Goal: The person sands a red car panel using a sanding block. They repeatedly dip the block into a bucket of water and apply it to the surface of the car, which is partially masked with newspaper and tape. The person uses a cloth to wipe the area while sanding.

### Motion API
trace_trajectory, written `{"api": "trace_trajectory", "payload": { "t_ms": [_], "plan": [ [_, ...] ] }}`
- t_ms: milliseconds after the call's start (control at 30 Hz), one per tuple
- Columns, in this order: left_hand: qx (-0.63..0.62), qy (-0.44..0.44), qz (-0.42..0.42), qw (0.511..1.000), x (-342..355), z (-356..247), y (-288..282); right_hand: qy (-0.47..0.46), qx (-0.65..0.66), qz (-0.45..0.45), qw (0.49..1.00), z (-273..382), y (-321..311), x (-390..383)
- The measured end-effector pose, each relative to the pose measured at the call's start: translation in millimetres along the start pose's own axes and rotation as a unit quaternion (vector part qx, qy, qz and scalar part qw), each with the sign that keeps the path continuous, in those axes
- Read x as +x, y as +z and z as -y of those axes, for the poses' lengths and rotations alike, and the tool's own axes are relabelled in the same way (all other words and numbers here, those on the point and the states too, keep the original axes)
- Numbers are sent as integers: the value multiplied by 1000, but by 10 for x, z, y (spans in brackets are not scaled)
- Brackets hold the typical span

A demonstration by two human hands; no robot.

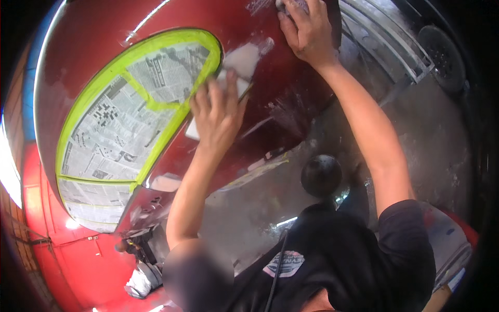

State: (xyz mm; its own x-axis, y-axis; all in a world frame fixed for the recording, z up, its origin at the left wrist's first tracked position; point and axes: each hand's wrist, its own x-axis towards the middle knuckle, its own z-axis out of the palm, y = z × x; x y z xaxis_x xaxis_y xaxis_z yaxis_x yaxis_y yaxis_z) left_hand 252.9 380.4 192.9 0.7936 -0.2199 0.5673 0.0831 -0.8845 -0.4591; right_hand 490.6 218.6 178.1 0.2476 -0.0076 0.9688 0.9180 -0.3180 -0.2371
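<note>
A dark red car body [280, 62] fills the upper middle, with pale dusty patches of filler [244, 60] on its paint. My left hand [219, 112] lies over a flat white block [192, 130], pressing it on the panel just beside the masked window. The block's ends show past my fingers. Farther up and to the right, my right hand [310, 39] bends its fingers round a small greyish thing [282, 5] against the panel, close to a whitish scuffed area. Most of that thing is hidden by my fingers and the picture's edge.
Newspaper [125, 130] covers the side windows, edged with yellow-green tape [88, 104]. A round dark object [321, 176] stands on the grey floor [244, 208] below the car. Metal rails [395, 36] and a wheel [442, 57] are at upper right. A red wall [57, 229] is at lower left.
</note>
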Motion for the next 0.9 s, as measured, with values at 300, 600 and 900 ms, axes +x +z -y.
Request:
{"api": "trace_trajectory", "payload": {
  "t_ms": [300,600,900],
  "plan": [
    [14,42,11,999,99,39,-39,-1,16,-2,1000,-57,-70,8],
    [-10,30,13,999,550,-243,94,-29,29,-13,999,-95,14,-16],
    [-11,8,33,999,570,-338,78,-12,12,-11,1000,-51,66,-55]
  ]
}}
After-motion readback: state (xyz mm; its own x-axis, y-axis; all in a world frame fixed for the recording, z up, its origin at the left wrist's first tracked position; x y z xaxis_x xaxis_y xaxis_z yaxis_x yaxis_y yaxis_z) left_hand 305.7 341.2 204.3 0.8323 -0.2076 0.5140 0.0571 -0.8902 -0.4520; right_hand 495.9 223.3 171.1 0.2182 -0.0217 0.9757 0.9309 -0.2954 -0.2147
